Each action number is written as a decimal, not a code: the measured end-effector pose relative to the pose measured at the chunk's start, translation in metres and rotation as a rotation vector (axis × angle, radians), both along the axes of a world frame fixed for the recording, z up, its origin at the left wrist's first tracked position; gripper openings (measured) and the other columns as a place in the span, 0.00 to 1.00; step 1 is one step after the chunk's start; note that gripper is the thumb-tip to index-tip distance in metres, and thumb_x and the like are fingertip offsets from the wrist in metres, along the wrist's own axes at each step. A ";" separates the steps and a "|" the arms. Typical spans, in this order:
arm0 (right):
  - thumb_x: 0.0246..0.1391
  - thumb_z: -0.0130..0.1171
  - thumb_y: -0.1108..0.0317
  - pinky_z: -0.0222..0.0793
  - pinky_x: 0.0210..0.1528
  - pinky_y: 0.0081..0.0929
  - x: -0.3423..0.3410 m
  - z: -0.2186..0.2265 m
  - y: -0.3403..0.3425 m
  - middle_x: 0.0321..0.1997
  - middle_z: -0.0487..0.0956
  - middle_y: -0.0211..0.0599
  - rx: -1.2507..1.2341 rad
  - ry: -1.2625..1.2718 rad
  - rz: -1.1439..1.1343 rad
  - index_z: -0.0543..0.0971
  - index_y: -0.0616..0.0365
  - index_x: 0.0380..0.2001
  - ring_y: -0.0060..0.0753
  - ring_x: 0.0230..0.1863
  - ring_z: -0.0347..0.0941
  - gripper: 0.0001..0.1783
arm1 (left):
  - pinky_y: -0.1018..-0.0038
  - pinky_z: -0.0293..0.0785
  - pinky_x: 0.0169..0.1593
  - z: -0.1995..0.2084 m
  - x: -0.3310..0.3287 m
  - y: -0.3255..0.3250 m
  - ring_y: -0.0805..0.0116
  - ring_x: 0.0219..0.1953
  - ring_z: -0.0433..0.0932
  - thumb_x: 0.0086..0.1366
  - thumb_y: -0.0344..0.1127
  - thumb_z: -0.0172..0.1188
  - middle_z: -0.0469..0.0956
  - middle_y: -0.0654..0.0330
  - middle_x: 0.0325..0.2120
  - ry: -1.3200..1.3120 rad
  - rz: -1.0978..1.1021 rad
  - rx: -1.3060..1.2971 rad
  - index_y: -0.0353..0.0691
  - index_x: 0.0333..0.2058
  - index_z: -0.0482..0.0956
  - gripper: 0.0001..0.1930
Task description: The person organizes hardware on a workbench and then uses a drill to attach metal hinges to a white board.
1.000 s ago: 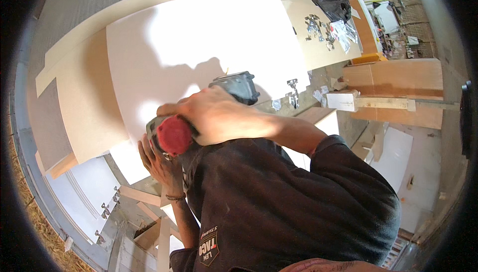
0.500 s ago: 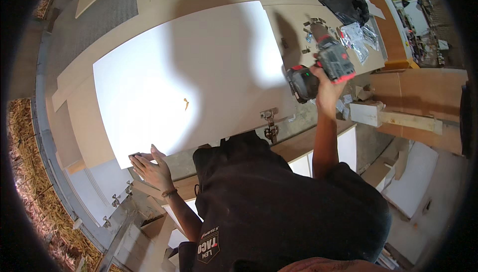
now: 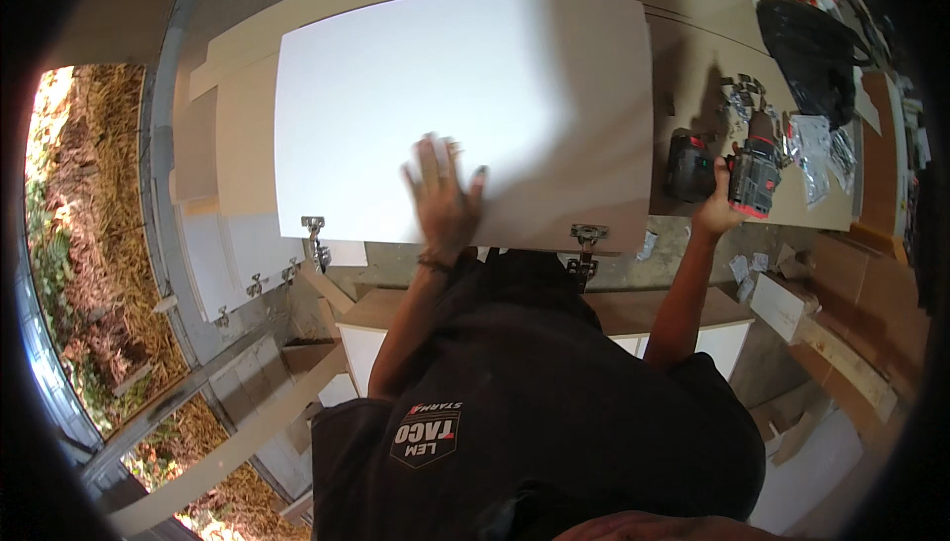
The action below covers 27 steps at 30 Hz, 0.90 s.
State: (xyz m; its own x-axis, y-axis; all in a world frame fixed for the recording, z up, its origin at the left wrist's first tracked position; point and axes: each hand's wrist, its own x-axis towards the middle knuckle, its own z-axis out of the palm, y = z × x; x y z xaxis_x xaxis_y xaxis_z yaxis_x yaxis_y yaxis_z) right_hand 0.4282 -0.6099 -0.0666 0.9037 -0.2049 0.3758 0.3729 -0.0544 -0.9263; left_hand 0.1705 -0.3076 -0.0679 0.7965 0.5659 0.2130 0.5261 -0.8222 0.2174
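Observation:
A white panel (image 3: 396, 66) lies flat on the worktable, with a metal hinge (image 3: 314, 227) at its near left corner and another hinge (image 3: 588, 236) toward its near right corner. My left hand (image 3: 445, 209) is over the near middle of the panel, fingers spread and slightly blurred. A small yellowish bit shows at its fingertips, too little to name. Past the panel's right edge, my right hand (image 3: 719, 206) grips a black and red cordless drill (image 3: 758, 177) by its handle, the chuck pointing away from me.
Loose hinge parts (image 3: 742, 91), clear plastic bags (image 3: 813, 155) and a black plastic bag (image 3: 807, 51) lie at the far right of the table. On the left, more white panels with hinges (image 3: 213, 264) rest. A wood-topped white cabinet (image 3: 653, 311) stands below the table's near edge.
My left hand has moved from the panel's near left corner to its near middle, uncovering the hinge there. The view has shifted left. The drill remains in my right hand.

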 end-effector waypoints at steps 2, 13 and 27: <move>0.52 0.65 0.84 0.74 0.49 0.27 -0.002 0.007 0.007 0.47 0.80 0.40 -0.030 0.002 0.065 0.77 0.67 0.47 0.30 0.45 0.76 0.18 | 0.45 0.47 0.71 0.008 0.006 -0.016 0.50 0.70 0.57 0.70 0.46 0.54 0.64 0.45 0.65 -0.041 -0.261 -0.120 0.34 0.62 0.67 0.28; 0.53 0.70 0.62 0.60 0.63 0.34 -0.071 -0.024 -0.015 0.63 0.66 0.40 -0.478 0.215 -0.093 0.67 0.64 0.61 0.35 0.60 0.65 0.37 | 0.69 0.80 0.40 0.039 -0.056 0.001 0.57 0.37 0.84 0.62 0.26 0.60 0.83 0.53 0.33 -0.425 -0.033 -0.534 0.37 0.35 0.81 0.04; 0.57 0.63 0.58 0.65 0.58 0.41 -0.126 -0.022 0.013 0.52 0.73 0.50 -0.518 0.579 0.365 0.72 0.66 0.55 0.43 0.54 0.68 0.29 | 0.64 0.74 0.51 0.013 -0.169 0.271 0.52 0.46 0.80 0.61 0.70 0.54 0.82 0.47 0.37 0.103 0.865 -0.484 0.34 0.37 0.82 0.36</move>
